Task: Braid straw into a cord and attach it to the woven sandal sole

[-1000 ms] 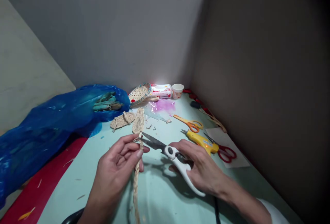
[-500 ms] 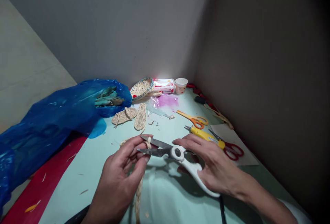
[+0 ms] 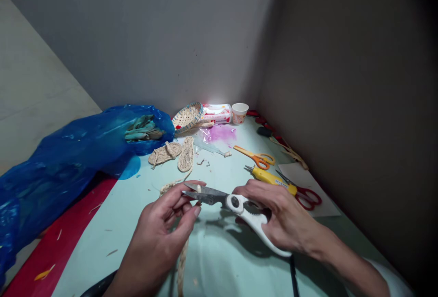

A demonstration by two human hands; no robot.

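Observation:
My right hand [image 3: 280,215] is closed round the handles of white-handled kitchen scissors [image 3: 251,221]. The blades point left and lie nearly together, with a pale bit of fibre at them near the tips. My left hand [image 3: 164,233] is closed on a braided straw cord [image 3: 182,260], its fingers and thumb just behind and below the blade tips. One length of the cord hangs below the hand; another braided part [image 3: 167,187] lies beyond the fingers. The grip on the cord is partly hidden by the fingers and blades.
Two woven soles, one strapped [image 3: 165,153] and one plain [image 3: 186,154], lie beyond my hands. Orange scissors [image 3: 255,156], a yellow glue gun [image 3: 270,178] and red-handled scissors [image 3: 306,196] lie right. A blue bag [image 3: 68,146] stretches left; a basket [image 3: 188,118] and cup [image 3: 240,113] stand behind.
The scissor blades have closed from a wider gap, at the fibre end by my left fingers. My right hand's grip has tightened with them; my left hand has barely moved.

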